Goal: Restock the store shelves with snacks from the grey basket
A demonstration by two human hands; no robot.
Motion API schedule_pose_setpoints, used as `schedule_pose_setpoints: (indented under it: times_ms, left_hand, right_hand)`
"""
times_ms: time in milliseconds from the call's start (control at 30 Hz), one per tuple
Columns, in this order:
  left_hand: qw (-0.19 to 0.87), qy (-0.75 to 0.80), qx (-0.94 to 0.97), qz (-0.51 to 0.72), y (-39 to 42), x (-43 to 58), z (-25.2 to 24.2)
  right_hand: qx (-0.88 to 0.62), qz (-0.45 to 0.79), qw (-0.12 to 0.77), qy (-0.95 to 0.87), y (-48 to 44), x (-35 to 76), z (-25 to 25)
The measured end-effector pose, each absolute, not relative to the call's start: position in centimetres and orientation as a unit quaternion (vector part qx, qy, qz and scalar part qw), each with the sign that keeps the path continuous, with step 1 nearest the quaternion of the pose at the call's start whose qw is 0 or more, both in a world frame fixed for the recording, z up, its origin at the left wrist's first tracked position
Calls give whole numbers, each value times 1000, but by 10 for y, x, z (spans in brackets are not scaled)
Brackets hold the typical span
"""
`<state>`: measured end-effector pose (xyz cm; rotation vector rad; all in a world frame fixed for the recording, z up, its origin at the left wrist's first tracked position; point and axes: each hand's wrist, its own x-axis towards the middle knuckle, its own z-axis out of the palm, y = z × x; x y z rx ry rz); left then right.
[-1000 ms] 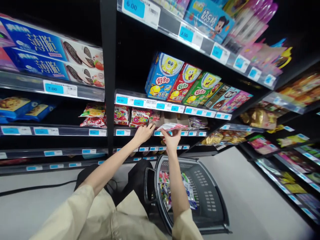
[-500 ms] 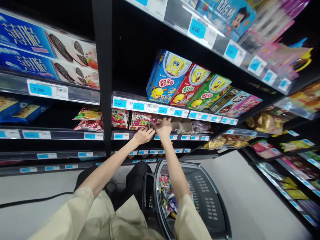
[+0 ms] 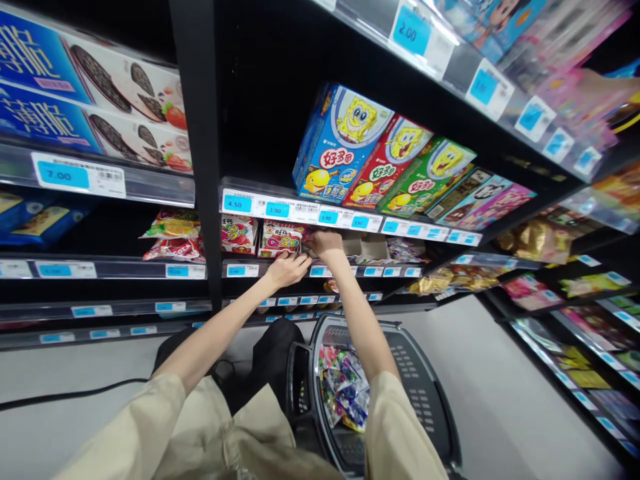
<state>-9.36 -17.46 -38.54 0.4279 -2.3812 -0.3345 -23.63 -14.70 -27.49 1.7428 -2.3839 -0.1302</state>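
My left hand [image 3: 289, 269] lies at the front edge of a low shelf, fingers stretched out and close together. Its fingertips reach the lower edge of a white and red gummy candy pack [image 3: 281, 237]. Just right of that pack, my right hand [image 3: 326, 245] is closed with its fingers bent inward. A sliver of dark purple packaging shows beside it, but its fingertips and whatever they grip are hidden. Another white and red candy pack [image 3: 239, 235] stands to the left on the same shelf.
A dark shopping basket [image 3: 425, 407] stands on the floor at my right, with colourful candy packs [image 3: 345, 387] inside. Snack boxes [image 3: 345, 150] sit on the shelf above my hands. Open display boxes [image 3: 374, 247] lie right of my right hand. A black cable [image 3: 75, 392] crosses the floor.
My right hand has gone from spread fingers to a closed shape beside the pack. My left hand stays almost in place. The view has shifted slightly.
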Motion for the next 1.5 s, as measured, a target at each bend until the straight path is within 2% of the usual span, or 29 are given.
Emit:
schedule_pose_setpoints:
  times_ms: [133, 233, 300, 400, 500, 667, 800, 967, 1067, 1200, 1367, 1500]
  left_hand:
    - [332, -922, 161, -118, -175, -93, -385]
    - [329, -923, 164, -111, -175, -92, -383]
    - [332, -921, 168, -113, -174, -92, -381]
    - [339, -917, 172, -119, -173, -92, -380]
    - [347, -914, 172, -124, -173, -92, -379]
    - [358, -910, 171, -116, -175, -92, -382]
    - [343, -923, 175, -12, -176, -92, -384]
    - [331, -927, 167, 62, -177, -91, -382]
    - [333, -927, 169, 44, -179, -92, -384]
    - [339, -925, 168, 45, -182, -94, -389]
    - [342, -925, 167, 15, -183, -96, -393]
    - [342, -923, 172, -23, -184, -96, -393]
  right_hand:
    - [575, -12, 134, -807, -158, -235, -285]
    - [577, 8, 130, -806, -162, -236, -287]
    - [579, 21, 101, -809, -162, -241, -284]
    - [610, 50, -12, -790, -153, -251, -272]
    - [652, 165, -110, -732, -129, -262, -260]
    - [619, 410, -48, -668, -67, -277, -263]
    - [501, 553, -52, -664, -7, -301, -308]
    - [266, 638, -49, -721, 78, -347, -422]
    - [107, 573, -92, -807, 129, -356, -502]
    - [62, 408, -205, -887, 177, -337, -584]
    - [90, 265, -312, -908, 184, -303, -642]
    - [119, 203, -332, -913, 163, -279, -669]
